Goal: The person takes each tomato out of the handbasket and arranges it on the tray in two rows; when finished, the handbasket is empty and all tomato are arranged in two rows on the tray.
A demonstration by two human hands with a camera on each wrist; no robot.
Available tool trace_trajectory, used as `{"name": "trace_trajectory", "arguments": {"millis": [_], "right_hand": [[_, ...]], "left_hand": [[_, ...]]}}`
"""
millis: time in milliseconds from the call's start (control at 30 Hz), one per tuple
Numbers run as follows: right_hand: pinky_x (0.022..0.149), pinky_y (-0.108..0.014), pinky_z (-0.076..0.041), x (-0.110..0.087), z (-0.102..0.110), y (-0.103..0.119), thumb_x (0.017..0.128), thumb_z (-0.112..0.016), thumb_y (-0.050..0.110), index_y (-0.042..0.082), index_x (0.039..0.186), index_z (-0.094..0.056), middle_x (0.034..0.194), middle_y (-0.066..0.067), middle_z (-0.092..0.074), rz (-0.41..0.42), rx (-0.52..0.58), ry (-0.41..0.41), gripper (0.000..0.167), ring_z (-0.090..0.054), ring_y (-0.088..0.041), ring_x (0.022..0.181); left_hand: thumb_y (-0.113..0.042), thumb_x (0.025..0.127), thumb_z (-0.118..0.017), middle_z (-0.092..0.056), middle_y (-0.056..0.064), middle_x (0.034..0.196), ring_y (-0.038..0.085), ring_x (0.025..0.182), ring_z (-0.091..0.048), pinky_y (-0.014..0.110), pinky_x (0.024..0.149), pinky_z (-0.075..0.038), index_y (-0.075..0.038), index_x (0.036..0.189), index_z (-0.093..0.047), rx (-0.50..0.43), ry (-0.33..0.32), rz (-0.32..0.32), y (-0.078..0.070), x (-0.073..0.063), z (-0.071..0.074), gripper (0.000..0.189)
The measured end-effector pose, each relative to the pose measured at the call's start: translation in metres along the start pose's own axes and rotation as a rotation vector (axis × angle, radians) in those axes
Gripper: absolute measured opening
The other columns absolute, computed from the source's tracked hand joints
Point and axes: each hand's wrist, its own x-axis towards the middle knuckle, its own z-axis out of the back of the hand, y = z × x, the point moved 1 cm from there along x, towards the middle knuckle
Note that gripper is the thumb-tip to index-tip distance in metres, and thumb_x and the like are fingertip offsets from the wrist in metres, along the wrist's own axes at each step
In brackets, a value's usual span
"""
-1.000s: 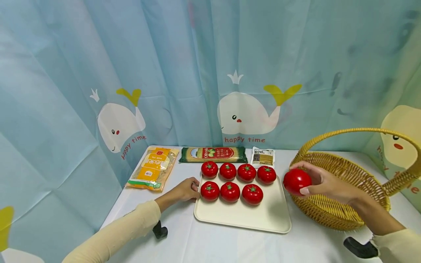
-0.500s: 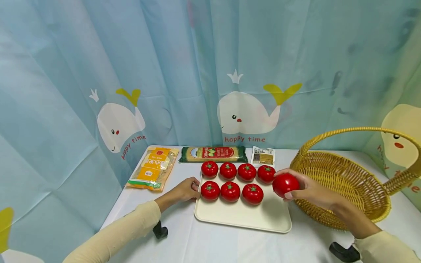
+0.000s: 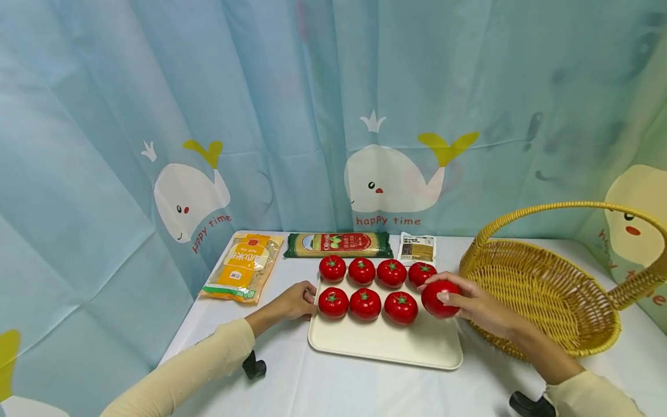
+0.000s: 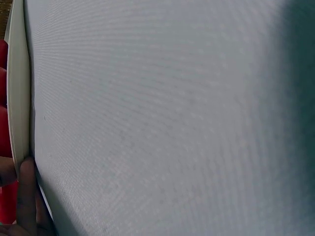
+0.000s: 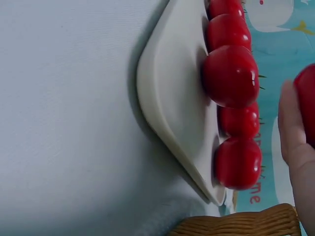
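Note:
My right hand (image 3: 484, 308) grips a shiny red tomato (image 3: 436, 306) over the right side of a cream tray (image 3: 383, 346). In the right wrist view, that held tomato (image 5: 307, 101) shows at the right edge, raised above the tray's surface. Several more tomatoes (image 3: 365, 304) sit on the tray in two rows, green stems up, the back row longer than the front. My left hand (image 3: 296, 302) pinches the tray's left rim; in the left wrist view its fingers (image 4: 26, 196) lie against the rim, with much of the hand out of frame.
A wicker basket (image 3: 542, 310) with a tall arched handle stands right of the tray, under the right forearm. Behind the tray lie a long green-ended noodle pack (image 3: 339, 245) and a small sachet (image 3: 417, 249). An orange food bag (image 3: 243, 266) lies at the left.
My right hand has carried the tomato leftward from beside the basket to over the tray's right side. The left hand and tray have stayed in place.

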Motion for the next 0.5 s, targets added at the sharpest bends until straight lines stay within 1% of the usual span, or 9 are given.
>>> {"name": "trace_trajectory", "arguments": {"millis": [100, 200, 267, 300, 367, 433, 500], "right_hand": [[0.088, -0.032, -0.061, -0.001, -0.003, -0.004, 0.104, -0.049, 0.011, 0.01, 0.142, -0.049, 0.132, 0.004, -0.056, -0.039, -0.095, -0.078, 0.039, -0.063, -0.012, 0.111], [0.088, -0.03, -0.06, -0.002, -0.006, -0.008, 0.101, -0.054, 0.011, 0.004, 0.142, -0.047, 0.134, -0.01, -0.057, -0.059, -0.151, -0.13, 0.042, -0.062, -0.011, 0.111], [0.089, -0.029, -0.059, -0.002, -0.009, -0.01, 0.1, -0.057, 0.013, 0.001, 0.141, -0.047, 0.134, -0.019, -0.056, -0.065, -0.194, -0.147, 0.044, -0.061, -0.012, 0.112], [0.089, -0.029, -0.058, -0.001, -0.011, -0.012, 0.1, -0.058, 0.014, 0.001, 0.142, -0.047, 0.135, -0.023, -0.055, -0.07, -0.212, -0.152, 0.045, -0.061, -0.015, 0.114], [0.091, -0.032, -0.057, -0.001, -0.014, -0.014, 0.1, -0.06, 0.018, 0.003, 0.143, -0.048, 0.14, -0.025, -0.05, -0.092, -0.249, -0.166, 0.047, -0.056, -0.023, 0.12], [0.094, -0.033, -0.053, -0.002, -0.017, -0.017, 0.099, -0.061, 0.022, 0.007, 0.143, -0.05, 0.147, -0.024, -0.044, -0.119, -0.278, -0.189, 0.048, -0.047, -0.032, 0.129], [0.095, -0.035, -0.054, -0.002, -0.02, -0.019, 0.098, -0.063, 0.023, 0.007, 0.144, -0.049, 0.153, -0.025, -0.037, -0.135, -0.257, -0.211, 0.05, -0.04, -0.039, 0.133]], "left_hand": [[0.006, 0.075, -0.072, -0.055, 0.005, 0.081, 0.014, 0.064, -0.057, 0.023, 0.057, -0.06, 0.003, 0.11, -0.055, 0.0, 0.003, -0.002, 0.0, 0.0, 0.0, 0.039], [0.006, 0.075, -0.072, -0.055, 0.005, 0.082, 0.014, 0.064, -0.057, 0.023, 0.057, -0.06, 0.003, 0.11, -0.055, 0.008, 0.0, -0.002, 0.0, 0.001, -0.001, 0.039], [0.006, 0.075, -0.071, -0.055, 0.005, 0.082, 0.014, 0.065, -0.057, 0.024, 0.057, -0.06, 0.003, 0.111, -0.055, 0.007, -0.002, 0.0, 0.0, 0.001, -0.001, 0.04], [0.006, 0.075, -0.071, -0.055, 0.005, 0.082, 0.014, 0.065, -0.057, 0.024, 0.057, -0.06, 0.002, 0.111, -0.055, 0.007, -0.003, 0.001, 0.001, 0.001, -0.001, 0.04], [0.006, 0.075, -0.071, -0.055, 0.006, 0.082, 0.014, 0.064, -0.057, 0.025, 0.057, -0.061, 0.002, 0.111, -0.054, 0.003, -0.005, 0.006, 0.001, 0.002, -0.001, 0.04], [0.006, 0.075, -0.072, -0.054, 0.005, 0.082, 0.014, 0.064, -0.057, 0.025, 0.057, -0.061, 0.002, 0.111, -0.054, 0.001, -0.003, 0.01, 0.001, 0.002, -0.001, 0.04], [0.006, 0.076, -0.072, -0.054, 0.005, 0.082, 0.014, 0.065, -0.057, 0.025, 0.057, -0.061, 0.002, 0.111, -0.054, 0.004, -0.002, 0.012, 0.001, 0.003, -0.001, 0.04]]}}
